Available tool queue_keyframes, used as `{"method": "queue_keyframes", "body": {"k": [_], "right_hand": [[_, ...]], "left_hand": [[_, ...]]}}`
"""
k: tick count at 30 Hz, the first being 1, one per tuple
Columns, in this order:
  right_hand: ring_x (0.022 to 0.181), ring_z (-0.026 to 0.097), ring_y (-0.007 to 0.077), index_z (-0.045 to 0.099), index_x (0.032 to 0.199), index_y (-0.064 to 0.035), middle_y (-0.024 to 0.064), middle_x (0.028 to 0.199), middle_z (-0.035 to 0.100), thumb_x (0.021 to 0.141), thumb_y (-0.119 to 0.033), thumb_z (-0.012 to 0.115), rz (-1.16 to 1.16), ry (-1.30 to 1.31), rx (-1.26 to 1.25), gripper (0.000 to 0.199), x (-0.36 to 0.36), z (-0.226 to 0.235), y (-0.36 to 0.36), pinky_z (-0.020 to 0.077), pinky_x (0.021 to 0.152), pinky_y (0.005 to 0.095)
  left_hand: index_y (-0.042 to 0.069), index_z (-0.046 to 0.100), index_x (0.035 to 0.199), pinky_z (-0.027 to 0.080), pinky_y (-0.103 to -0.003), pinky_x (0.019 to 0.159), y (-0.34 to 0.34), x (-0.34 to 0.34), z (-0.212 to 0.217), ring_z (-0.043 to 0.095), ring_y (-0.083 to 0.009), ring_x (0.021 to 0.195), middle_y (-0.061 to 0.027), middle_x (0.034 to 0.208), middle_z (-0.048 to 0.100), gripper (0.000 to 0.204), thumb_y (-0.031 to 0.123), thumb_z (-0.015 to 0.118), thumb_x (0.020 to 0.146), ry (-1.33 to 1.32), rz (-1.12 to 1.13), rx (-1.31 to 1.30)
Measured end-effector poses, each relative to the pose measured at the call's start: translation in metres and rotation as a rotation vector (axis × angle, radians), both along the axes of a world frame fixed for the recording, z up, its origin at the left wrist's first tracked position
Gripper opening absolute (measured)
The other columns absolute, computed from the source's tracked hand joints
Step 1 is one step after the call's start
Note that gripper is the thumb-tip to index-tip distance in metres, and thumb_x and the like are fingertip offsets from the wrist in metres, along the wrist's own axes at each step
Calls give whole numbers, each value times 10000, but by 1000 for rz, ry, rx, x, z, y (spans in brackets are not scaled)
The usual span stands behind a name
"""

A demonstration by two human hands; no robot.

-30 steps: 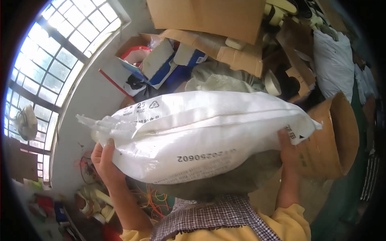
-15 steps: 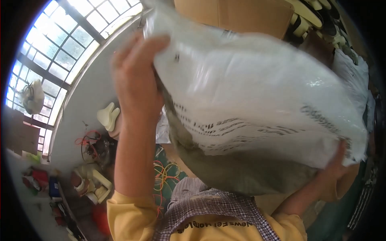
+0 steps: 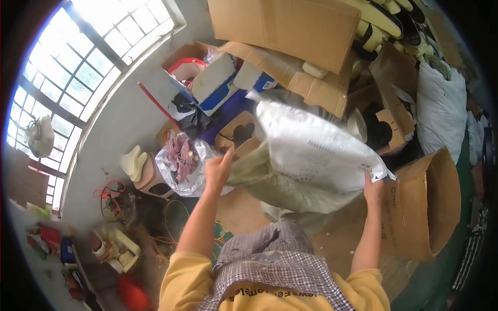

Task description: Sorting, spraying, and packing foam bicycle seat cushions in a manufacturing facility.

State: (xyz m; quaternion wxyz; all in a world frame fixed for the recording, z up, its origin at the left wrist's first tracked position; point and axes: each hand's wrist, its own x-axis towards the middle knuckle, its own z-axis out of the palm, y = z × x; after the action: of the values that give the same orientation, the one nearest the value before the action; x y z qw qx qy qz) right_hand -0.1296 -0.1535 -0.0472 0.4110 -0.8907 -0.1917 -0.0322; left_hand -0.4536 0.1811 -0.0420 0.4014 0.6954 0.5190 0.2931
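Observation:
A large white printed plastic sack (image 3: 321,140) stretches out in front of me, with olive-green woven sack material (image 3: 254,168) along its lower and left side. Whether the two are one sack or two, I cannot tell. My left hand (image 3: 218,168) is closed on the olive-green edge at the left. At the right, my right hand (image 3: 373,187) grips a corner of the white sack. The sack sags between my hands, and its underside is partly hidden.
An open cardboard box (image 3: 415,207) stands close by my right hand. Left of my left hand sits a white bag with checked cloth (image 3: 181,159). Beyond are a large carton (image 3: 290,31), a blue-and-white box (image 3: 215,85) and a stuffed white sack (image 3: 441,109). Cords lie on the floor.
The sack has come down from high in front of me and now hangs lower and farther right. Both hands have lowered and drawn closer together, each still holding it.

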Motion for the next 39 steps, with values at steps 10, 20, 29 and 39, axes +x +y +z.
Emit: {"method": "queue_keyframes", "body": {"k": [10,20,29,39], "right_hand": [[669,616,192,639,874,94,168,777,676,880,-278,612,33,-194,218,373,31,129,63,468,652,343],[678,544,122,657,904,79,80,810,656,870,-369,626,9,-256,425,450,36,205,90,447,645,297],[819,645,186,615,1068,88,143,1006,655,865,-289,627,128,-336,585,428,20,222,142,519,719,280],[746,585,132,636,948,69,72,901,654,895,-294,580,382,-424,909,371,-24,230,204,461,635,277]], "left_hand": [[14,625,690,323,-224,463,-61,-57,-53,409,-23,528,59,582,508,193,175,670,786,-73,-8,-256],[-10,612,817,425,-266,524,-95,-57,-41,507,-95,551,-40,596,557,202,164,672,734,-3,-276,-231],[-22,607,832,459,-299,600,-103,-30,-57,558,-176,643,-97,713,553,258,161,706,680,45,-389,-47],[15,560,1129,403,-376,964,-67,-63,-94,497,-350,1137,-192,1244,511,470,240,696,739,286,-232,94]]}}
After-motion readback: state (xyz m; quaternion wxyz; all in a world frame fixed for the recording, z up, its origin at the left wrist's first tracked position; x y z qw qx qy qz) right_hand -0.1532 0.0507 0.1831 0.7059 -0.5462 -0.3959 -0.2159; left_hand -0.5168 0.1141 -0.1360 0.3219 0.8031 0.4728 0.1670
